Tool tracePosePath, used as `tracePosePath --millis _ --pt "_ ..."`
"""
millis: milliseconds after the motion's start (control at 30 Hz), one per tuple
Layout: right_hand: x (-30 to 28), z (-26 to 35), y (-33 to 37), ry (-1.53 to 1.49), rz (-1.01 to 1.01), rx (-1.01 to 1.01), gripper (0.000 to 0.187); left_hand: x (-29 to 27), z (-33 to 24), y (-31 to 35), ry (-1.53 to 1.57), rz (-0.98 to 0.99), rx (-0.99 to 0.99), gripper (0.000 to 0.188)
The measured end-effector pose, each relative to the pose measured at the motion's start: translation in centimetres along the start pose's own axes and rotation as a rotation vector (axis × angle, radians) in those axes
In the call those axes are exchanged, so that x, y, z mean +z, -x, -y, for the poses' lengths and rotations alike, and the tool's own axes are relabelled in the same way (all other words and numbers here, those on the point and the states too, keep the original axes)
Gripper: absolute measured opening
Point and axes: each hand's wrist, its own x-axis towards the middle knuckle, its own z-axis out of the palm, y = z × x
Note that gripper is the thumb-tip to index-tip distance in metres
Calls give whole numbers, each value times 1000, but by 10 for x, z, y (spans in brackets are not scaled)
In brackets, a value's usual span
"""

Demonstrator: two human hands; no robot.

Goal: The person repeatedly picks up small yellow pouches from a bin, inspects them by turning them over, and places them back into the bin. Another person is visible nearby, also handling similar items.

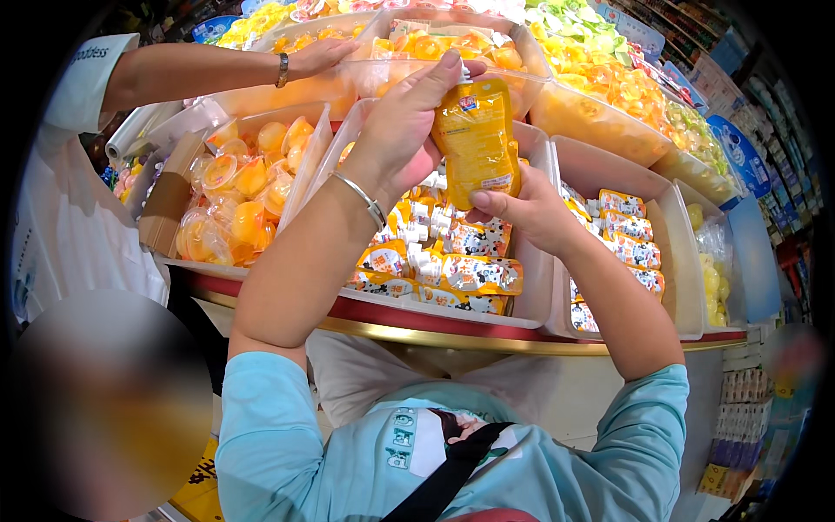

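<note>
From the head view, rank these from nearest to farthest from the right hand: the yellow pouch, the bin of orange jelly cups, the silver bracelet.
1. Yellow pouch: touching the right hand, just above it.
2. Silver bracelet: on the left wrist, to the left.
3. Bin of orange jelly cups: farthest left.

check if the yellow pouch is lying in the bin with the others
No, both hands, left and right, hold the yellow pouch up above the bin.

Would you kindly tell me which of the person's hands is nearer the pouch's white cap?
Left. The left hand grips the yellow pouch at its top by the white cap; the right hand supports the bottom.
</note>
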Motion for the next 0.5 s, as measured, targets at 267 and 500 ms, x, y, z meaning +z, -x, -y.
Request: tracePosePath --millis 267,500 --pt "0 3 3 60 30 -2 39 -1 -2 1 -30 28 -24 35" --pt "3 3 2 49 5 -43 33 -1 -2 0 -13 71 -31 36"
